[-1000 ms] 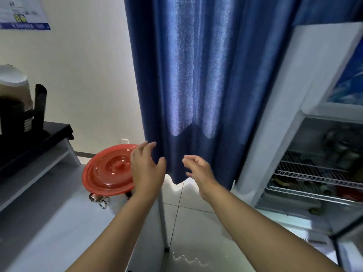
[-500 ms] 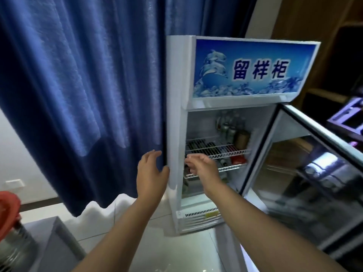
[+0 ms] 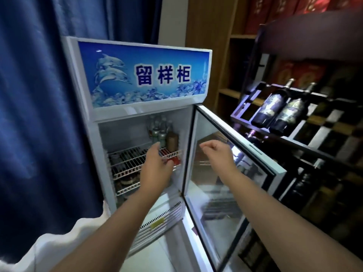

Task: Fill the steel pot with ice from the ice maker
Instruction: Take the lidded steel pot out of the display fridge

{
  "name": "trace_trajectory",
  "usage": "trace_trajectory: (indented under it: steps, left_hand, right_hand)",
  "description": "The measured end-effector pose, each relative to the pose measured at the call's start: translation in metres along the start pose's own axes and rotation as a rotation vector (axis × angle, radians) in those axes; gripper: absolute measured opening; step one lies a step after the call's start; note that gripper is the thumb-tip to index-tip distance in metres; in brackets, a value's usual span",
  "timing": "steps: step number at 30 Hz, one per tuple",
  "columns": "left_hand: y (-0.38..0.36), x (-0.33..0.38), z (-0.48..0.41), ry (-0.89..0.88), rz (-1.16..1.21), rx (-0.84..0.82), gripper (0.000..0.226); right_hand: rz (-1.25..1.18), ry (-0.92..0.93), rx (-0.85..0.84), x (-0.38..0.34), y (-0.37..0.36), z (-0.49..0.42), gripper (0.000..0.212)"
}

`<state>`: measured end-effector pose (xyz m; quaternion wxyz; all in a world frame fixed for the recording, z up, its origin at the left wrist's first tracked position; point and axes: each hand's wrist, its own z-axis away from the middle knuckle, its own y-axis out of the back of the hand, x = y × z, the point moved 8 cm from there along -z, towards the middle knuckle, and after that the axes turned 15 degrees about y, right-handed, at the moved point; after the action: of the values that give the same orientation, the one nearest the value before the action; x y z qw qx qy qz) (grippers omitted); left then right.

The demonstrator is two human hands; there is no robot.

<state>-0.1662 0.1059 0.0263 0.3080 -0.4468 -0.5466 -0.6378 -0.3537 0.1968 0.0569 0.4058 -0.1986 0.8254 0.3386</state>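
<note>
A white display fridge [image 3: 82, 118] with a blue dolphin sign stands in front of me, its glass door [image 3: 220, 185] swung open to the right. My left hand [image 3: 157, 163] is raised in front of the wire shelves [image 3: 127, 160], fingers straight and holding nothing. My right hand [image 3: 218, 152] hovers in front of the open door's glass, fingers loosely curled, holding nothing. Neither the steel pot nor an ice maker is in view.
Bottles and a brown jar [image 3: 172, 141] stand on the fridge's top shelf. A blue curtain [image 3: 35, 107] hangs at the left. A dark rack with wine bottles [image 3: 275, 110] stands at the right, close to the open door. Wooden shelving [image 3: 225, 55] is behind.
My view has swung right, from the red-lidded pot and curtain to the open fridge. Both hands now sit in front of the fridge opening and its door.
</note>
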Motion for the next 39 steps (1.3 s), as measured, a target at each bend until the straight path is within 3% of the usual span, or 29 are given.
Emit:
trace_trajectory:
  steps: [8,10,13,17,25,31,39]
  left_hand:
    - [-0.095,0.062,0.012,-0.106,-0.022,-0.148,0.066]
    - [-0.109,0.068,0.014,-0.107,-0.02,-0.178,0.065]
    - [-0.126,0.072,0.016,-0.112,-0.026,-0.208,0.065]
    - [-0.14,0.072,0.017,-0.09,-0.035,-0.231,0.063]
    - [-0.169,0.08,0.034,-0.11,0.04,-0.378,0.064]
    - [-0.143,0.064,0.024,-0.07,0.024,-0.285,0.06]
    - [-0.064,0.027,-0.002,-0.079,-0.137,-0.146,0.057]
  right_hand:
    - [0.487,-0.078,0.103,0.05,0.116,-0.027,0.029]
    - [0.569,-0.177,0.038,0.066,0.128,-0.026,0.03]
    - [0.643,-0.24,-0.133,0.08,0.127,-0.024,0.015]
    - [0.783,-0.206,-0.176,0.076,0.128,-0.029,0.024]
    - [0.765,-0.053,-0.24,0.063,0.108,-0.039,0.029]
    - [0.711,0.17,-0.39,0.042,0.05,-0.041,0.024]
    - [0.636,0.315,-0.415,0.006,-0.043,-0.05,0.025]
